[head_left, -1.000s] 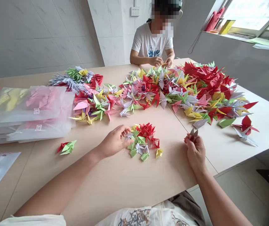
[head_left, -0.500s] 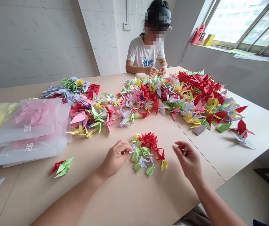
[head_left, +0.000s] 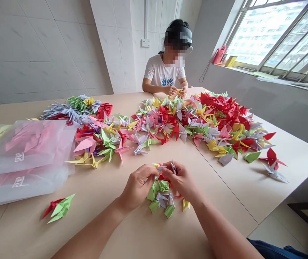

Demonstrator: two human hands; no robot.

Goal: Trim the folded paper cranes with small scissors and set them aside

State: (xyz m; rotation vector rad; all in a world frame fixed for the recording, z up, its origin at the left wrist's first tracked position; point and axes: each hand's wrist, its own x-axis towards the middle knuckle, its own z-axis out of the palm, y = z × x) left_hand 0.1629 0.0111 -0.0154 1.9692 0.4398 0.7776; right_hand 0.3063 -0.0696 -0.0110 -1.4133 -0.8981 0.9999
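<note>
My left hand (head_left: 137, 187) and my right hand (head_left: 180, 180) meet over a small cluster of folded paper cranes (head_left: 161, 196) in green, lilac, yellow and red near the table's front. Both pinch a pale lilac crane (head_left: 161, 168) between their fingertips. The right hand hides the red cranes of the cluster. A wide heap of coloured cranes (head_left: 197, 122) spreads across the middle of the wooden table (head_left: 132, 230).
Clear plastic bags (head_left: 27, 154) of cranes are stacked at the left. A red and green crane pair (head_left: 59, 208) lies at the front left. Another person (head_left: 167, 70) folds paper at the far side. The table edge drops off at the right, below a window (head_left: 275, 32).
My right hand has moved left from the table's right side with the lilac crane and joined the left hand over the small cluster. The camera has tilted up.
</note>
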